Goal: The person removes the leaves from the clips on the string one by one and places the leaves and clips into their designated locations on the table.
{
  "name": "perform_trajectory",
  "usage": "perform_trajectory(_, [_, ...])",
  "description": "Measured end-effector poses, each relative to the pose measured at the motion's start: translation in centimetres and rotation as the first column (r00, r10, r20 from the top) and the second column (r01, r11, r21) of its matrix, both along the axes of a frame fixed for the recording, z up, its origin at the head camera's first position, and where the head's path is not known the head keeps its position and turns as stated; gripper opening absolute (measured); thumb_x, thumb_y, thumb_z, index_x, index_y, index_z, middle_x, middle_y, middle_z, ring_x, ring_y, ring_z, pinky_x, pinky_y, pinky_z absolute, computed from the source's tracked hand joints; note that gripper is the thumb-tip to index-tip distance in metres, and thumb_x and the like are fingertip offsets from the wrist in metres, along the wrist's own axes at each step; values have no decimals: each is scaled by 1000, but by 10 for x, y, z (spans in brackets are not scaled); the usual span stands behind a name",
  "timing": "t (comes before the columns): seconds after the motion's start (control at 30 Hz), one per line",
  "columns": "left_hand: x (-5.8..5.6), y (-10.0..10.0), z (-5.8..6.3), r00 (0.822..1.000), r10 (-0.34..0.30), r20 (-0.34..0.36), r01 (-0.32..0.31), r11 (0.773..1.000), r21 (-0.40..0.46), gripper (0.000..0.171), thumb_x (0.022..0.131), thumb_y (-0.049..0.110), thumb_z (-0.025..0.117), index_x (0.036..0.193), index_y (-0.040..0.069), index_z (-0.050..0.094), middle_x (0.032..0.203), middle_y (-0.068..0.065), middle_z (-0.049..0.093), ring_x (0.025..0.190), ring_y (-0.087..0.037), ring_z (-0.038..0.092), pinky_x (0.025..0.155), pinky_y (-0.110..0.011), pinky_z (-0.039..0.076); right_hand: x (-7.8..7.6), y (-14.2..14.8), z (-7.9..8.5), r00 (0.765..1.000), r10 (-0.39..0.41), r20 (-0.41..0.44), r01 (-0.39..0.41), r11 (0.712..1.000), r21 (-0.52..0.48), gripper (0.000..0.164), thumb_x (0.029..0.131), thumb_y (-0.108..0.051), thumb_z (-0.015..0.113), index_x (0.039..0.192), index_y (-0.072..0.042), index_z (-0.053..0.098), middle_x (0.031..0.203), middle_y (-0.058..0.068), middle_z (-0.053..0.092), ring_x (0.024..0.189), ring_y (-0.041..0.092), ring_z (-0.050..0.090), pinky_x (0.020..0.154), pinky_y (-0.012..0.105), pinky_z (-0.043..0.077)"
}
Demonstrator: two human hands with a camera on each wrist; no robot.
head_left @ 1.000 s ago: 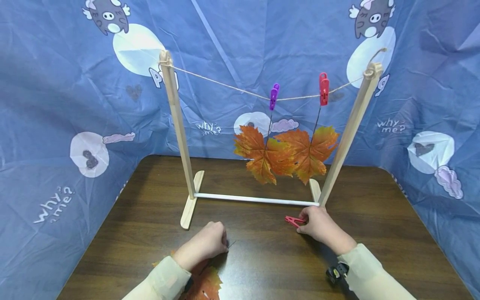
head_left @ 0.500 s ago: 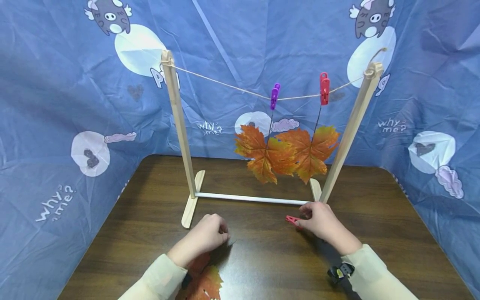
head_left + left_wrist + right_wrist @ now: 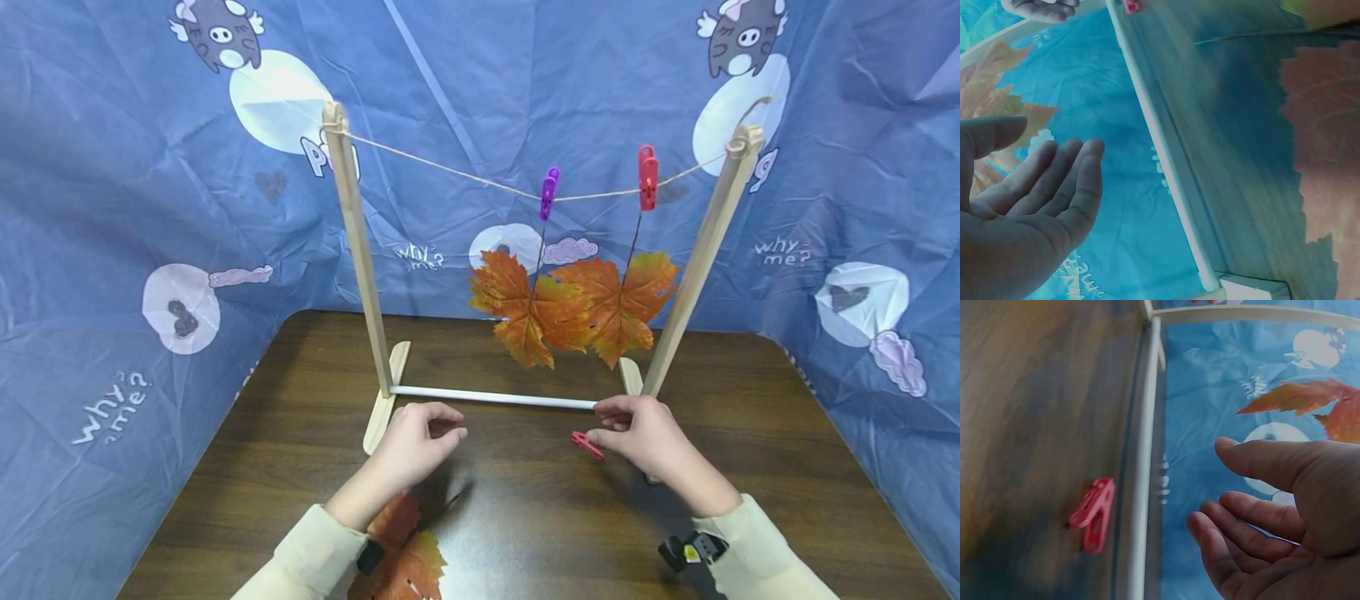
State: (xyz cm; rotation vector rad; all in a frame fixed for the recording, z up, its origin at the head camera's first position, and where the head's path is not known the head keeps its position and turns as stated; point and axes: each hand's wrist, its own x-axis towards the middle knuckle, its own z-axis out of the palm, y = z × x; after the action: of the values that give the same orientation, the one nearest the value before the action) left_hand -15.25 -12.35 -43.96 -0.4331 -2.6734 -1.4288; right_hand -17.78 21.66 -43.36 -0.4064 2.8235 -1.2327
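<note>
My left hand (image 3: pixel 420 437) is raised over the table, fingers loosely bent and thumb apart, with nothing in it. Orange maple leaves (image 3: pixel 408 571) lie below the left forearm, partly hidden by it; the left wrist view shows a leaf (image 3: pixel 1329 144) with a dark stem. A red clothespin (image 3: pixel 587 445) lies on the table just left of my right hand (image 3: pixel 645 433). In the right wrist view that hand's thumb and fingers are parted and hold nothing, away from the clothespin (image 3: pixel 1094 512).
Behind the hands stands a wooden frame (image 3: pixel 356 250) with a white bottom rod (image 3: pixel 495 397) and a sagging string (image 3: pixel 450 171). A purple clothespin (image 3: pixel 549 193) and a red one (image 3: pixel 648 179) hold two hanging leaves (image 3: pixel 528 308). A patterned blue cloth (image 3: pixel 450 83) forms the backdrop.
My left hand has let go of the leaf stem and risen, its fingers parting. My right hand has released the red clothespin, which stays on the table.
</note>
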Motion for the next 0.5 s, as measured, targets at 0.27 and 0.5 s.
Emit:
perform_trajectory(0.27, [0, 2, 6, 1000, -18, 2, 17, 994, 106, 11, 86, 1, 77, 96, -1, 75, 87, -4, 74, 77, -18, 70, 71, -29, 56, 4, -6, 14, 1000, 16, 14, -15, 999, -50, 31, 83, -14, 86, 108, 0, 75, 96, 4, 74, 87, 17, 69, 75, 29, 55])
perform_trajectory(0.5, [3, 3, 17, 999, -33, -7, 33, 989, 143, 11, 86, -2, 75, 96, -5, 74, 88, -8, 74, 79, -19, 70, 74, -33, 57, 9, -11, 28, 999, 29, 18, -27, 993, -115, 32, 84, -14, 86, 110, 0, 75, 102, 6, 74, 90, 19, 70, 76, 28, 56])
